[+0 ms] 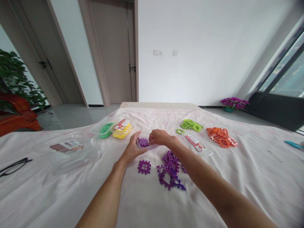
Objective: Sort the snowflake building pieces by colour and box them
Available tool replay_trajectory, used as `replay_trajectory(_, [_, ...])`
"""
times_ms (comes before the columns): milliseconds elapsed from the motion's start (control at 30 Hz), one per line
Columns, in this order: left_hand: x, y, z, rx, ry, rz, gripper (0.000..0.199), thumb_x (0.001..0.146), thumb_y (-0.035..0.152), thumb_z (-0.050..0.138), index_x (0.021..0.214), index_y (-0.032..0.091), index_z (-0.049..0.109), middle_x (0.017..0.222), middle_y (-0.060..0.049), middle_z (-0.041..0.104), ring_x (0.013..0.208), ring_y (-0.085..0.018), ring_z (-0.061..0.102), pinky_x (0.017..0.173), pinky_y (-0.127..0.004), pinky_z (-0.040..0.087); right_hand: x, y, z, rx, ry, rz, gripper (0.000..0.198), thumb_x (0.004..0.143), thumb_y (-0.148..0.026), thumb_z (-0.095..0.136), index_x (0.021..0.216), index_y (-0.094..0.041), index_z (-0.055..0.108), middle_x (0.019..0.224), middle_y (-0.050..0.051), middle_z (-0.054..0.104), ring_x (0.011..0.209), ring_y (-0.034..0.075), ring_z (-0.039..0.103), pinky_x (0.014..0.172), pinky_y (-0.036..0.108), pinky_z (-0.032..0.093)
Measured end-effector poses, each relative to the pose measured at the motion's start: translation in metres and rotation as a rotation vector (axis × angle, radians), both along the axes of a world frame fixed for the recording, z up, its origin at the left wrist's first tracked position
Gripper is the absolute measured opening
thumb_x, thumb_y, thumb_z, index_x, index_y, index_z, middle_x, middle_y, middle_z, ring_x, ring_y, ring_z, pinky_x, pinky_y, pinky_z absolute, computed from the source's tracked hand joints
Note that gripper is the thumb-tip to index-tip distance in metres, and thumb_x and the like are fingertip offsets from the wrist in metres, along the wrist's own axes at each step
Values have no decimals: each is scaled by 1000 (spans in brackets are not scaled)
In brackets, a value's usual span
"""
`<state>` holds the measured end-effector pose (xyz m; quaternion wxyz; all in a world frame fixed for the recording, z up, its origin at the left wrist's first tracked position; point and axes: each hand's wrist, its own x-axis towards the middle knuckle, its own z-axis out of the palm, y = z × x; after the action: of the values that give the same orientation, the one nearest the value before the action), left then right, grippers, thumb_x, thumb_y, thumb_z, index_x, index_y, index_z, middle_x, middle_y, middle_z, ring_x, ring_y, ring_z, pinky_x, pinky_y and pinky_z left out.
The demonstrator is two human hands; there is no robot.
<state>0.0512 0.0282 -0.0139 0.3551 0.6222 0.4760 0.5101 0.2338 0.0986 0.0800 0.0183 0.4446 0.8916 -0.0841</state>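
Observation:
A small clear plastic container [152,147] sits on the cloth with a flat purple building piece [143,142] in it. My left hand [133,146] grips its left side, thumb and fingers around the wall. Over its right part my right hand [159,137] is closed, fingertips dipped inside; what they pinch, if anything, is hidden. Nearer to me lie a square purple window piece [144,167] and a loose heap of purple pieces [169,172], partly behind my right forearm.
At left are a large clear container [71,158], boxes of green pieces [105,130] and yellow pieces [122,131], and glasses [16,165]. At right lie lime pieces [191,124], orange pieces [220,136], a labelled clear lid [196,144] and a blue object [294,144].

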Motion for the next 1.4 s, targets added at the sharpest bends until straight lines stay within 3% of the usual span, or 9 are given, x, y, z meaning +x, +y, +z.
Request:
replay_trajectory(367, [1, -3, 6, -3, 14, 7, 98, 65, 35, 84, 149, 25, 34, 150, -14, 38, 136, -31, 43, 114, -45, 35, -5, 10, -8, -122, 4, -28, 26, 68, -30, 76, 94, -27, 80, 91, 2, 75, 81, 18, 68, 64, 22, 44])
replay_trajectory(567, [1, -5, 8, -11, 19, 10, 97, 66, 35, 83, 149, 25, 34, 150, -13, 37, 135, -30, 43, 113, -45, 36, 5, 21, -10, -214, 184, 28, 21, 66, -21, 74, 86, -19, 78, 77, 0, 73, 69, 13, 63, 59, 19, 40])
replay_trajectory(833, [1, -3, 6, 0, 25, 8, 98, 65, 36, 85, 148, 26, 35, 151, -14, 36, 137, -31, 41, 114, -45, 35, 28, 13, -3, -389, 355, 90, 21, 71, -33, 68, 78, -15, 75, 63, -3, 62, 61, 11, 50, 58, 22, 36])
replay_trajectory(1000, [1, -2, 2, 0, -8, -10, 100, 66, 39, 85, 150, 27, 33, 152, -13, 34, 138, -31, 41, 114, -45, 37, 28, 3, -5, -341, 348, 93, 22, 76, -33, 61, 71, -14, 71, 55, -5, 52, 55, 9, 41, 54, 23, 30])
replay_trajectory(1233, [0, 0, -1, -13, -12, -7, 100, 66, 40, 85, 150, 27, 32, 152, -14, 35, 137, -32, 42, 112, -46, 38, 27, -3, -4, -163, 448, 61, 36, 86, -40, 56, 61, -15, 63, 52, -6, 42, 55, 8, 35, 54, 24, 26])
replay_trajectory(1400, [1, 4, -3, -4, -24, 28, 100, 64, 36, 84, 149, 26, 33, 151, -15, 34, 138, -34, 41, 112, -48, 37, 30, -29, 10, -19, 620, 73, 36, 90, -41, 55, 68, -14, 66, 61, -3, 53, 59, 9, 41, 57, 23, 30])
